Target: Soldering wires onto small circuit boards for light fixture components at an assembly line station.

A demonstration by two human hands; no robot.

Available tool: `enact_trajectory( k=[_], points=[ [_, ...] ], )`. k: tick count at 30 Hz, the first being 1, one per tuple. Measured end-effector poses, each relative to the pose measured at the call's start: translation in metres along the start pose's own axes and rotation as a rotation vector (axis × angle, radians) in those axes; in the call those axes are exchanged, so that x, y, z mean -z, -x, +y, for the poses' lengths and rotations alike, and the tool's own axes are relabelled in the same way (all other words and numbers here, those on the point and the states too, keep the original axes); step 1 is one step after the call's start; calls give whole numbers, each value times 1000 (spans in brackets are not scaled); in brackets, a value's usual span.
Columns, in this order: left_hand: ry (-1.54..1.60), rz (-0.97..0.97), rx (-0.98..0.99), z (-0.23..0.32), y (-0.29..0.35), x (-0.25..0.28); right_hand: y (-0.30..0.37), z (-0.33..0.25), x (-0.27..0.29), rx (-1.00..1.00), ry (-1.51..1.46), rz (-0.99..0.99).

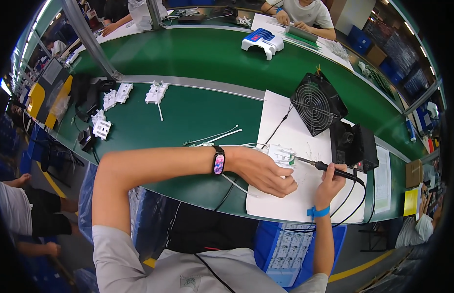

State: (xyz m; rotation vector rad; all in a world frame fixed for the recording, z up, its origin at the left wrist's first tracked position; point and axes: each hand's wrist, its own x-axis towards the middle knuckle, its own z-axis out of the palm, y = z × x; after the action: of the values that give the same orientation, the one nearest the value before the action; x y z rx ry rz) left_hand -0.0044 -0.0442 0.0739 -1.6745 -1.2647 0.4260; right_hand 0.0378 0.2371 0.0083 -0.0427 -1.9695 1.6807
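My right hand [329, 186] grips a soldering iron [323, 166] like a pen, with its tip at a small green circuit board [292, 159]. The board sits on a white plastic housing [277, 154] on a white sheet [266, 202]. My left hand [268, 172], reaching across from the left, has its fingers curled at the housing's near side and steadies it. White cables [222, 138] run by the left wrist, and one hangs below it. The fingertips of the left hand are partly hidden.
A black fan [314, 105] with a wire guard stands behind the sheet, beside a black soldering station [361, 146]. Several white housings [104, 128] lie at the left of the green table. A conveyor [202, 53] runs beyond, carrying a white-and-blue shell [264, 43]. A person [310, 14] works across it.
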Motion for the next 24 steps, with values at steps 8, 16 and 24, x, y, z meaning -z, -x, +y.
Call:
enact_trajectory(
  k=[8, 16, 24],
  points=[
    [39, -64, 32, 4, 6, -4, -1, 9, 1, 13, -8, 5],
    [826, -357, 957, 48, 12, -11, 8, 16, 2, 70, -108, 99],
    [860, -303, 948, 48, 3, -21, 6, 2, 3, 148, -107, 34]
  ],
)
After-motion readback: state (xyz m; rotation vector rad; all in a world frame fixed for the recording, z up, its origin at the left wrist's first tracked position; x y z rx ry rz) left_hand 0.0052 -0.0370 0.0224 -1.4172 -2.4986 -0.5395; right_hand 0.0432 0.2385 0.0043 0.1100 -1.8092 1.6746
